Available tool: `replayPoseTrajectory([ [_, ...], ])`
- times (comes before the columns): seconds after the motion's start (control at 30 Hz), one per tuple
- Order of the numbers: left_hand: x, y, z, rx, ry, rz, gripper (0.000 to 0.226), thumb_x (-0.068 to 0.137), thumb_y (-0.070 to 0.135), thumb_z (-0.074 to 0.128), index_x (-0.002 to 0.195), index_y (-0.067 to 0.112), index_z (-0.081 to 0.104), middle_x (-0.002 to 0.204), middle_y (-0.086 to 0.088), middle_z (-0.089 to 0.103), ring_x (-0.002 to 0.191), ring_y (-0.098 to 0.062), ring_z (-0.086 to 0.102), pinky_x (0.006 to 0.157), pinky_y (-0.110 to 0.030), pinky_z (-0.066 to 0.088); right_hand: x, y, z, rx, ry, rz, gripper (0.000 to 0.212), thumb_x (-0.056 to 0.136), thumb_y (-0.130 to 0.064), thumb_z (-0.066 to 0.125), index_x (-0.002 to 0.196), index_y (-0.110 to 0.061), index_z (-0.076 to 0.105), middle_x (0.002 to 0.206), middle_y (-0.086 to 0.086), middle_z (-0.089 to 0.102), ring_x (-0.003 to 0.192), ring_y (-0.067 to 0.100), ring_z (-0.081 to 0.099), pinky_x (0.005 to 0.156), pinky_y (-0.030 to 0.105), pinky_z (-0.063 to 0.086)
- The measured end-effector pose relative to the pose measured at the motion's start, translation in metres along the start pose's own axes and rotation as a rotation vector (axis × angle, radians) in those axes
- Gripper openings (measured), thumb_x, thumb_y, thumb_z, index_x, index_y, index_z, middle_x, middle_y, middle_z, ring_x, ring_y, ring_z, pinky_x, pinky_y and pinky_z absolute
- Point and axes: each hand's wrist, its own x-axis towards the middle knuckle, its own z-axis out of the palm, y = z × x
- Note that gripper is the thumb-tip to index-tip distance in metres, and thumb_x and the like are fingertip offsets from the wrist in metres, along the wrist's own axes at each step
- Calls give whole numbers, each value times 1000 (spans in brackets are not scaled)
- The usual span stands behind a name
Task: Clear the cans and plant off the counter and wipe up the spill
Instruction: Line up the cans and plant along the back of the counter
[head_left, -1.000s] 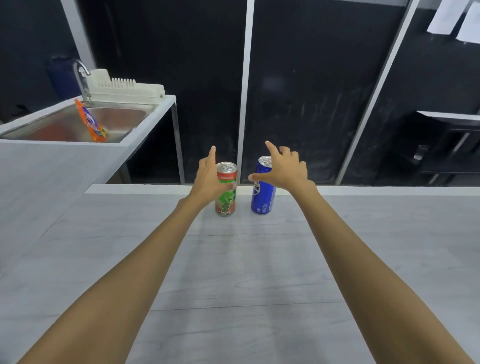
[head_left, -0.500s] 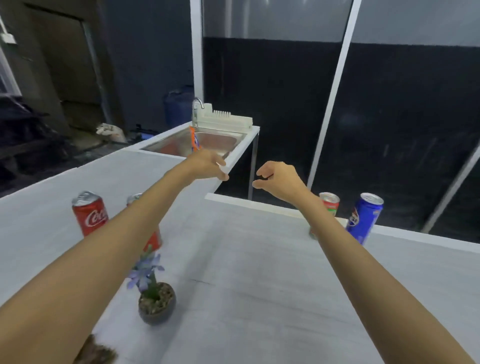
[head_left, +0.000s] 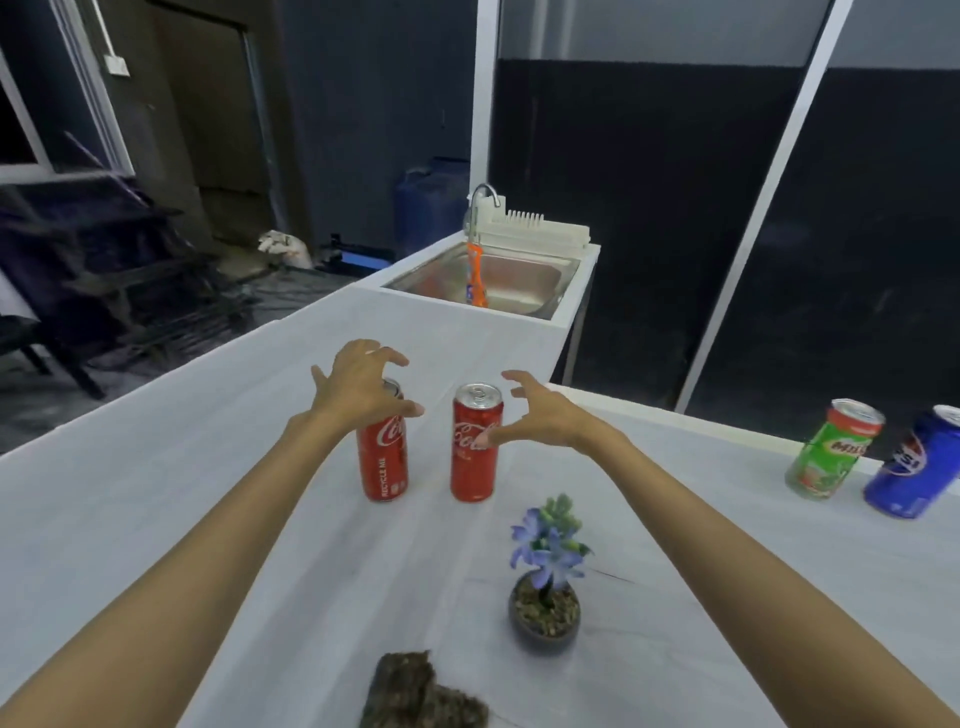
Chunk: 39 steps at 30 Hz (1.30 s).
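Two red cola cans stand upright side by side on the white counter (head_left: 156, 509). My left hand (head_left: 358, 387) hovers over the top of the left red can (head_left: 383, 462), fingers spread, holding nothing. My right hand (head_left: 535, 415) is open just right of the right red can (head_left: 475, 447), thumb close to its side. A small potted plant (head_left: 545, 587) with purple flowers stands nearer to me. A brown patch, the spill (head_left: 421, 693), lies at the bottom edge. A green can (head_left: 831, 449) and a blue can (head_left: 917, 465) stand at the far right.
A steel sink (head_left: 519, 278) with a faucet, a white dish rack (head_left: 535, 234) and an orange pouch (head_left: 475, 275) sits at the counter's far end. The counter's left edge drops toward dark furniture. Dark panels with white frames stand behind the counter.
My view has swung left from the green and blue cans to the two red cans. Both hands left the green and blue cans and now reach the red cans, fingers spread.
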Motion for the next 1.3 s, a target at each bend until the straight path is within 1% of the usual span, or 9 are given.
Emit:
replayPoseTrajectory([
  [0.07,2,-15,2,-105,-26,-11,69,60,35,83,121,23,53,140,-10,40,131,-25,36,105,-45,33,9,1,8,36,-14,16,92,72,-32,78,144,-26,22,150,6,35,128,25,45,99,37,43],
  [0.13,2,-24,4,-215,-63,-21,71,58,27,84,121,19,53,129,-11,49,118,-27,48,94,-36,43,14,1,15,75,-22,26,82,75,-30,76,141,-24,28,147,4,39,125,24,46,93,38,48],
  [0.27,-3,-31,13,-396,-162,-29,69,64,7,79,121,19,44,121,-9,54,105,-25,52,80,-32,46,17,4,24,138,-20,22,73,77,-27,74,138,-23,34,144,5,43,124,26,48,91,44,51],
  [0.43,-2,-25,20,-440,-102,20,64,65,-1,74,119,16,44,121,-14,55,101,-25,50,83,-34,46,13,7,30,131,136,-23,61,77,-24,74,129,-16,42,131,8,54,107,21,54,81,41,55],
  [0.53,1,-12,25,-450,-102,40,63,66,-1,74,119,16,44,122,-15,54,106,-28,51,84,-36,47,2,13,22,165,245,-23,59,76,-22,75,126,-12,45,128,10,56,111,25,56,79,34,52],
  [0.7,13,36,36,-487,-176,111,60,68,-2,73,115,20,41,127,-14,51,109,-26,50,81,-33,45,-24,32,-30,165,439,25,61,77,-22,74,127,-9,43,127,12,56,102,21,54,72,36,54],
  [0.9,25,131,58,-540,-271,202,67,72,1,72,127,17,38,131,-14,48,117,-32,49,91,-41,46,-57,80,-92,115,672,139,61,75,-27,76,125,-9,45,127,13,57,113,30,57,91,50,52],
  [1.17,49,240,117,-558,-399,316,64,75,4,70,127,16,36,130,-14,46,109,-26,48,92,-42,47,-69,156,-141,65,777,304,63,76,-33,74,126,-9,45,132,12,56,117,30,57,95,44,49],
  [1.3,63,265,147,-486,-397,309,64,76,4,70,128,14,34,132,-15,45,118,-31,47,95,-42,45,-59,178,-148,75,763,318,63,77,-33,73,128,-9,44,133,11,56,118,28,57,94,41,49],
])
